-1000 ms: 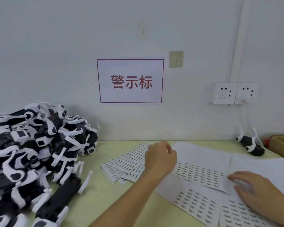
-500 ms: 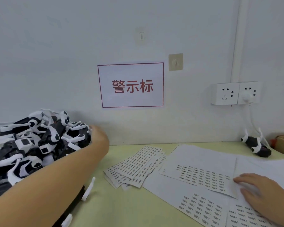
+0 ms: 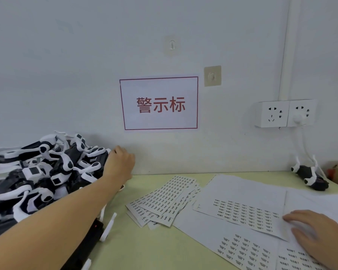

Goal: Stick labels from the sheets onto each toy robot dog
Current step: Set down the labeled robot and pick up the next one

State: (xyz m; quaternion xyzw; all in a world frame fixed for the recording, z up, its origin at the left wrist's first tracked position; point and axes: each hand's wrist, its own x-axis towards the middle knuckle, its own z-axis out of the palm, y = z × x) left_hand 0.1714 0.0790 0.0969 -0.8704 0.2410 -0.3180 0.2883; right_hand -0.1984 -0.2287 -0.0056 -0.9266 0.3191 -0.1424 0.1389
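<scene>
**Fetching the next dog from the heap**

Our left hand (image 3: 119, 166) reaches into the pile of toy robot dogs (image 3: 45, 172) at the worktop's (image 3: 144, 248) left end. Its fingers curl against one dog, but we cannot tell whether the grip has closed. Our right hand (image 3: 318, 233) lies flat on the label sheets (image 3: 242, 213). Next, we judge, comes lifting one dog free without snagging its neighbours.

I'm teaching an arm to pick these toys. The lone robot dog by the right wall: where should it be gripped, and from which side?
Grip the lone robot dog across its black body, probably coming from above. It lies apart from the sheets, white legs sticking up and outward, so the thin legs look like poor holds. The trunk between them seems the firmest part.
</scene>
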